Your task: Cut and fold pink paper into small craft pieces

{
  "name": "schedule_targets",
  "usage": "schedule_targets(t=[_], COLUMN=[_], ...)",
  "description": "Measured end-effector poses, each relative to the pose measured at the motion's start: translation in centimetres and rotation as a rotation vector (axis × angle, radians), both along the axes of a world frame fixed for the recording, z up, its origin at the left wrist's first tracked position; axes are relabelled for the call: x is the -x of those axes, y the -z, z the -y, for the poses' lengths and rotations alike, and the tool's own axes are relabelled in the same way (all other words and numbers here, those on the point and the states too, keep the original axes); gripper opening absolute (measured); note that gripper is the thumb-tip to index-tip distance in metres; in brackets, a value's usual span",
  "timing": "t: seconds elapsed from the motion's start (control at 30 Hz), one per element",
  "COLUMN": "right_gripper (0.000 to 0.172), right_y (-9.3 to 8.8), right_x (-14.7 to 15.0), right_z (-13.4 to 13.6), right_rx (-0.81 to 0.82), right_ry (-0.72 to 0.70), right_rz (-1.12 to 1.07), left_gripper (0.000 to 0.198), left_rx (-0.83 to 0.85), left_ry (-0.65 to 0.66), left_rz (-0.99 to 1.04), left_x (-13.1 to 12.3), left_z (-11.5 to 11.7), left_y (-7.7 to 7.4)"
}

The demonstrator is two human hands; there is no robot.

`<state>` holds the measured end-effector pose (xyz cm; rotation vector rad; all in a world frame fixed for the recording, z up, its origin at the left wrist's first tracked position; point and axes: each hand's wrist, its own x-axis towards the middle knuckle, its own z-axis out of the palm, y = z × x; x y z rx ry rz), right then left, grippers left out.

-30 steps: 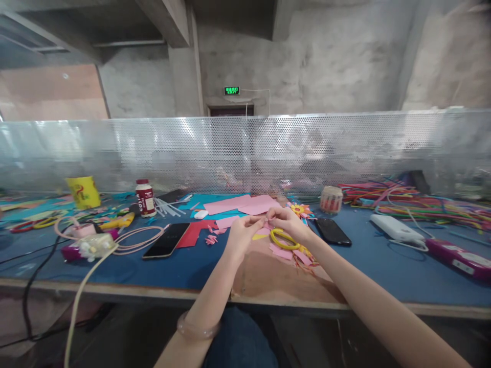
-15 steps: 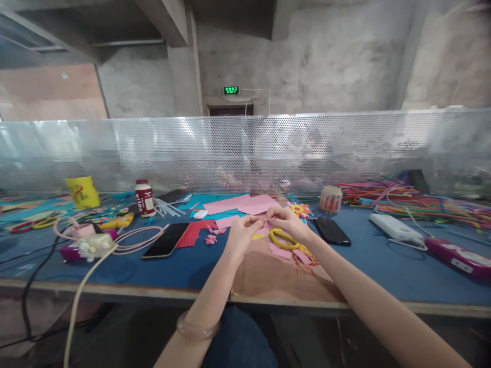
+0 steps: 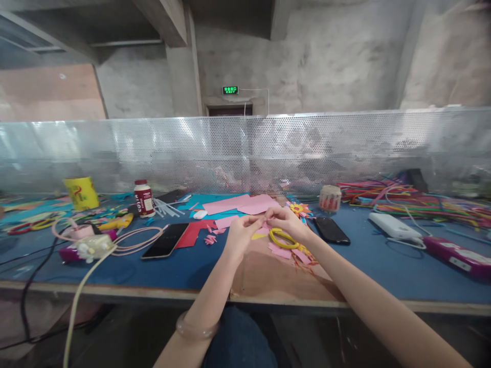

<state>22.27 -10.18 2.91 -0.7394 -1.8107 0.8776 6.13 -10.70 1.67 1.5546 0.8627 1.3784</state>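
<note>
My left hand [image 3: 243, 232] and my right hand [image 3: 286, 222] meet fingertip to fingertip above a brown board [image 3: 268, 281]. Both are closed in a pinch around something small, perhaps pink, which the fingers mostly hide. Beneath my right hand lie yellow-handled scissors [image 3: 283, 238] and pink paper scraps [image 3: 280, 251]. Small pink cut pieces [image 3: 210, 239] rest to the left of my left hand. Behind the hands are large pink sheets [image 3: 259, 204] on blue paper, and a colourful paper flower [image 3: 298, 209].
A phone [image 3: 165, 240] and red paper [image 3: 190, 234] lie left; another phone [image 3: 332, 230] lies right. Farther out are a bottle [image 3: 144, 198], a yellow roll [image 3: 81, 193], cables, a white adapter [image 3: 396, 228], a purple power strip [image 3: 458, 257] and coloured pipe cleaners [image 3: 383, 197]. A perforated metal screen [image 3: 192, 153] stands behind.
</note>
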Motion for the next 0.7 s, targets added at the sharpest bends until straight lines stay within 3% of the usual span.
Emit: schedule_targets(t=[0.7], right_gripper=[0.008], right_y=[-0.17], right_x=[-0.04], right_z=[0.25], right_rx=[0.032], right_ry=[0.014], right_rz=[-0.008], left_gripper=[0.030], left_rx=[-0.015], left_ry=[0.009], left_rz=[0.005], left_x=[-0.05], left_z=[-0.12], left_y=[0.04])
